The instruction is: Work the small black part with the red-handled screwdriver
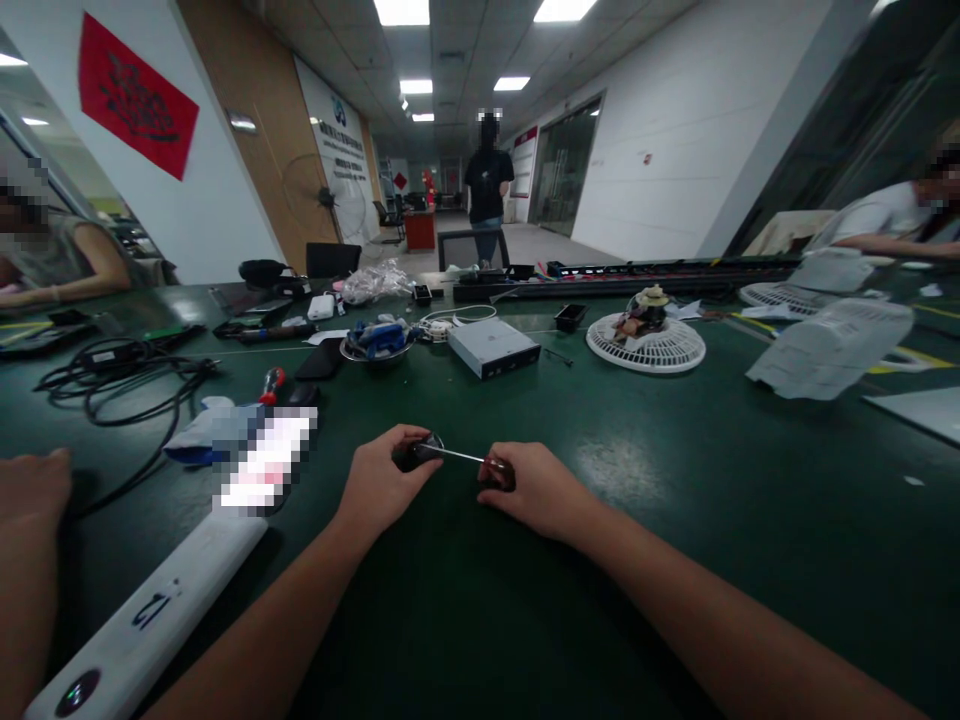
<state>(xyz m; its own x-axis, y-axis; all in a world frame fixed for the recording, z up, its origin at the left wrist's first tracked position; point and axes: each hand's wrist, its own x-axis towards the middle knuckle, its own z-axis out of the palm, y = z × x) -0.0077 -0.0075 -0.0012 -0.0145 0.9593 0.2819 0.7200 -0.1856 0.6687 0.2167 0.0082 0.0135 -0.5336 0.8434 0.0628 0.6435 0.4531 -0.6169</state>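
Observation:
My right hand point(529, 485) is closed around the dark red handle of a screwdriver point(465, 456). The thin metal shaft points left and reaches the small dark roundish part point(426, 449) that my left hand point(382, 478) pinches between thumb and fingers. Whether the tip sits in a screw cannot be made out. Both hands are raised over the middle of the dark green table point(480, 610). Beyond them lies a grey optical disc drive point(493, 347). Left of it a metal bowl point(376, 347) holds blue pieces.
A white fan grille with a motor point(646, 340) and a translucent plastic housing point(832, 350) lie at the right. Black cables point(127, 375), a red-handled tool point(273, 385) and a long white device point(161, 620) occupy the left. Another person's hand point(30, 500) rests at the left edge.

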